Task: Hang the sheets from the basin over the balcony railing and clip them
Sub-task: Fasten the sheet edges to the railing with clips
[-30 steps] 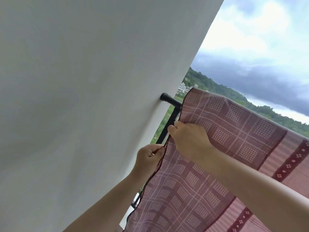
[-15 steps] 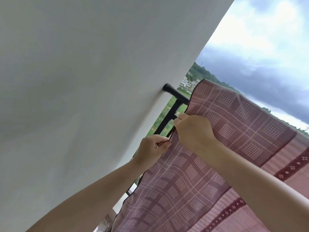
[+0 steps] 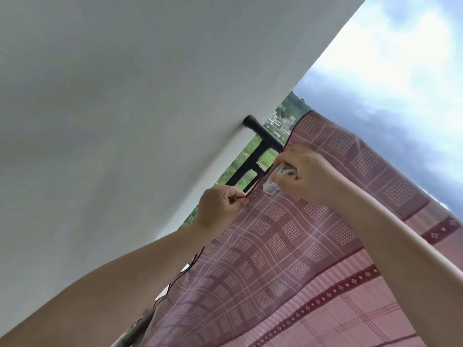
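Over the black railing (image 3: 265,136), a pink checked sheet (image 3: 288,246) hangs; your left hand (image 3: 220,206) pinches its edge, your right hand (image 3: 305,174) grips a clear clip (image 3: 271,187).

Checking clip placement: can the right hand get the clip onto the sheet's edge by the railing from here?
Probably yes. The right hand holds the clear clip right at the sheet edge, just below the black railing; the left hand pinches the hem beside it, nothing between.
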Demonstrator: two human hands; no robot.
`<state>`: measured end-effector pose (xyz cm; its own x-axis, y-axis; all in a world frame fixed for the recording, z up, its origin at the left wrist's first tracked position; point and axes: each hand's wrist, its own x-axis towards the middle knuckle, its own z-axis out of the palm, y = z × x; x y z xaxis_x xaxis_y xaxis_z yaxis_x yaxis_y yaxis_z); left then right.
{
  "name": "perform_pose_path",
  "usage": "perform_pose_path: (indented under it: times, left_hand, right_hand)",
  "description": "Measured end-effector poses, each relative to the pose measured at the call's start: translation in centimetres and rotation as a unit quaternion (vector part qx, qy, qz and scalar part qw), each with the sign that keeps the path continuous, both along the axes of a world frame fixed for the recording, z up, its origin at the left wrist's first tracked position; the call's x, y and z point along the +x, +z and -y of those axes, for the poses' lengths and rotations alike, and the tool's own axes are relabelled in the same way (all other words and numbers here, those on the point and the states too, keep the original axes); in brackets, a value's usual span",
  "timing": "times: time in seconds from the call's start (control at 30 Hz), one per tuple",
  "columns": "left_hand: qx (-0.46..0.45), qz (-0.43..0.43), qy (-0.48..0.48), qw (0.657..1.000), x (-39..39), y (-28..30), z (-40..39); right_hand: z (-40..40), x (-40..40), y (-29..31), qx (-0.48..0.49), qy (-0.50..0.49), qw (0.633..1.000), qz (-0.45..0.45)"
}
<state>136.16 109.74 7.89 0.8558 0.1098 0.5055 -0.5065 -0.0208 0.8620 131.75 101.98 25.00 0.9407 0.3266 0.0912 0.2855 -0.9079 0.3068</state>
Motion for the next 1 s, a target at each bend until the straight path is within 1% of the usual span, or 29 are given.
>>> perform_pose_path:
  times: [0.07, 0.1, 0.17, 0.23, 0.3, 0.37, 0.43, 0.57, 0.63, 0.83, 0.93, 1.0]
  left_hand:
    - [0.017, 0.004, 0.018, 1.0, -0.2, 0.1, 0.1]
    - [0.021, 0.004, 0.026, 0.999, -0.3, 0.1, 0.1]
    - [0.027, -0.005, 0.037, 0.999, -0.5, 0.1, 0.3]
    - [0.027, -0.019, 0.045, 0.998, -0.7, 0.2, 0.4]
    - [0.024, -0.029, 0.049, 0.998, -0.8, 0.3, 0.4]
    - [0.018, -0.039, 0.048, 0.998, -0.9, 0.3, 0.4]
    - [0.013, -0.048, 0.046, 0.998, -1.0, 0.4, 0.4]
    - [0.011, -0.054, 0.048, 0.997, -1.1, 0.3, 0.4]
    - [0.021, -0.054, 0.053, 0.997, -1.1, 0.2, 0.4]
    - [0.034, -0.048, 0.049, 0.997, -0.7, 0.1, 0.6]
    - [0.005, -0.056, -0.002, 0.998, -0.7, 0.0, 0.5]
    - [-0.016, -0.065, -0.031, 0.997, -1.0, -0.4, -0.2]
  right_hand:
    - [-0.1, -0.6, 0.6, -0.029, -0.003, 0.999, -0.044]
    - [-0.4, -1.0, 0.8, -0.048, 0.008, 0.997, -0.051]
    - [-1.2, -1.7, 0.9, -0.094, 0.039, 0.994, -0.04]
    - [-2.0, -2.0, 0.8, -0.134, 0.058, 0.989, -0.01]
    - [-2.9, -2.1, 0.7, -0.152, 0.077, 0.985, 0.016]
    - [-3.6, -2.1, 0.6, -0.157, 0.104, 0.982, 0.013]
    - [-4.0, -1.9, 0.4, -0.192, 0.121, 0.974, -0.012]
    - [-4.9, -0.3, -0.4, -0.293, 0.082, 0.951, -0.048]
    - [-5.2, 0.6, -0.6, -0.317, 0.061, 0.945, -0.054]
    - [-6.7, 2.4, -0.3, -0.31, 0.008, 0.946, -0.089]
    - [-6.3, 2.9, -0.6, -0.301, -0.023, 0.948, -0.105]
    - [-5.9, 2.9, -1.0, -0.317, -0.032, 0.943, -0.095]
